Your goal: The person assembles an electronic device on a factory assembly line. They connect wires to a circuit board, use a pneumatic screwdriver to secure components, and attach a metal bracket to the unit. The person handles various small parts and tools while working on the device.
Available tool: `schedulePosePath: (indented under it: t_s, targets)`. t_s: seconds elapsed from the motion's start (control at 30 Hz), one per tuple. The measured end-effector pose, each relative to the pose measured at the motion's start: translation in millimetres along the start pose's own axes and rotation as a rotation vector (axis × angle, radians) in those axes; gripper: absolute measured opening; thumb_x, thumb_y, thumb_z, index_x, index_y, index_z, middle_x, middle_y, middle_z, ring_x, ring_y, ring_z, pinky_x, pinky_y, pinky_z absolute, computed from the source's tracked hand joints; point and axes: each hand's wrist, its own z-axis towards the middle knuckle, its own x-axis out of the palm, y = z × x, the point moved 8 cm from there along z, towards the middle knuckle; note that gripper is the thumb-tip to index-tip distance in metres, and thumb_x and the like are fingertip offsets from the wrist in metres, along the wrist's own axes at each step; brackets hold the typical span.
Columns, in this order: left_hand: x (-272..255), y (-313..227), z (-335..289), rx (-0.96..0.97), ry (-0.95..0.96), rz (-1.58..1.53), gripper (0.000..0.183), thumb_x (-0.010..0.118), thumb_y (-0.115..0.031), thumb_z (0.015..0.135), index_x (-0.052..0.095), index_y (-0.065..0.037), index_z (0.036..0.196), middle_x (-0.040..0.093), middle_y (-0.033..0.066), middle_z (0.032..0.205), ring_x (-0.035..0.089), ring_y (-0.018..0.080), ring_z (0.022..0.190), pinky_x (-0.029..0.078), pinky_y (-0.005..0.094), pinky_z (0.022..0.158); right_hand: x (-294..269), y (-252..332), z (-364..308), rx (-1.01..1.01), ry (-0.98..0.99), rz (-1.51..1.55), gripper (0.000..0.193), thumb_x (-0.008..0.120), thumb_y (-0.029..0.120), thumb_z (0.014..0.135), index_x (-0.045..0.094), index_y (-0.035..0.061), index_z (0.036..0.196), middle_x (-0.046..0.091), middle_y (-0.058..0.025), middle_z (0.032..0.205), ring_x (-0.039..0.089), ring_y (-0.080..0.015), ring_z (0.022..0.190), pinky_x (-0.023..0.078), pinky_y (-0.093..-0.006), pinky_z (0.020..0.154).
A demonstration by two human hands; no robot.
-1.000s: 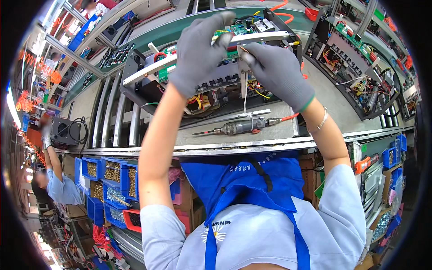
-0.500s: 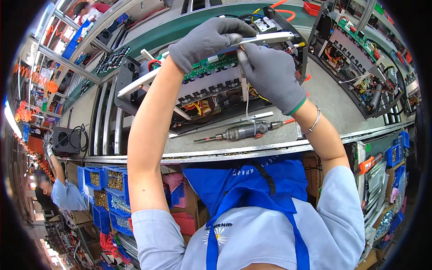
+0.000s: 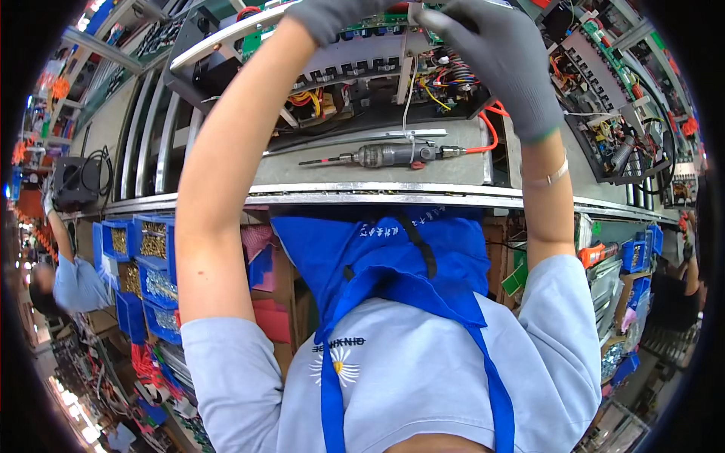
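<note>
My left hand (image 3: pixel 340 16), in a grey knit glove, lies over the pale metal bar (image 3: pixel 226 38) along the top of an open electrical unit. The upper picture edge cuts off most of its fingers, so its grip is hidden. My right hand (image 3: pixel 502 64), gloved alike, is at the unit's right part. Its thumb reaches left, apart from the other fingers, and nothing shows between them. Below the bar are green circuit boards (image 3: pixel 370 30), a row of black components (image 3: pixel 347 72) and yellow wires (image 3: pixel 306 100). A grey air screwdriver (image 3: pixel 393 155) lies in front of the unit.
A second open unit (image 3: pixel 615 124) stands at the right. Metal rollers (image 3: pixel 155 136) run at the left, beside a black box with a cable (image 3: pixel 75 181). A red air hose (image 3: pixel 495 128) joins the screwdriver. Below the bench edge hang blue screw bins (image 3: pixel 155 241). A co-worker (image 3: pixel 75 283) is at far left.
The whole scene sits higher in the picture, and my hands now meet its upper edge. My right hand has shifted rightward relative to the unit, its thumb and fingers parted.
</note>
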Motion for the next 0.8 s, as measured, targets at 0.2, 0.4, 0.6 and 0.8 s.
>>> schedulePosePath:
  t_s: [0.2,0.4,0.6,0.8]
  targets:
    - [13,-69,-174,-0.295,0.166,-0.146,0.043,0.077,-0.019,0.068,0.064,-0.014,0.108,0.065,0.0064,0.104,0.06,0.0279,0.098,0.044,0.0409,0.088,52,-44,-117,0.076,0.433,0.273,0.032,0.064,0.036,0.087,0.068,0.0043,0.086,0.06,-0.0131,0.067,0.059,-0.0224,0.06,0.045,-0.0323,0.058]
    - [99,-76,-284,-0.594,0.609,-0.084,0.059,0.074,-0.039,0.067,0.06,-0.015,0.12,0.06,0.0056,0.108,0.053,0.0278,0.106,0.036,0.0444,0.094,149,-91,-236,0.611,0.675,0.897,0.032,0.062,0.029,0.09,0.066,-0.0018,0.097,0.062,-0.0022,0.074,0.057,-0.0085,0.064,0.048,-0.0243,0.06]
    - [98,-111,-251,-0.489,0.504,-0.276,0.053,0.07,-0.046,0.067,0.062,-0.012,0.108,0.061,0.0082,0.099,0.054,0.0284,0.1,0.035,0.0433,0.091,169,-96,-249,0.564,0.614,0.938,0.055,0.068,0.032,0.086,0.053,-0.0033,0.126,0.065,-0.0074,0.092,0.06,-0.0115,0.078,0.05,-0.0275,0.073]
    - [61,-172,-181,-0.519,0.181,-0.712,0.049,0.078,-0.029,0.061,0.061,-0.013,0.105,0.061,0.0076,0.096,0.057,0.0295,0.095,0.038,0.0421,0.088,108,-111,-242,0.413,0.126,0.985,0.028,0.063,0.016,0.084,0.064,0.0026,0.109,0.062,-0.0078,0.108,0.059,-0.0173,0.098,0.048,-0.0334,0.09]
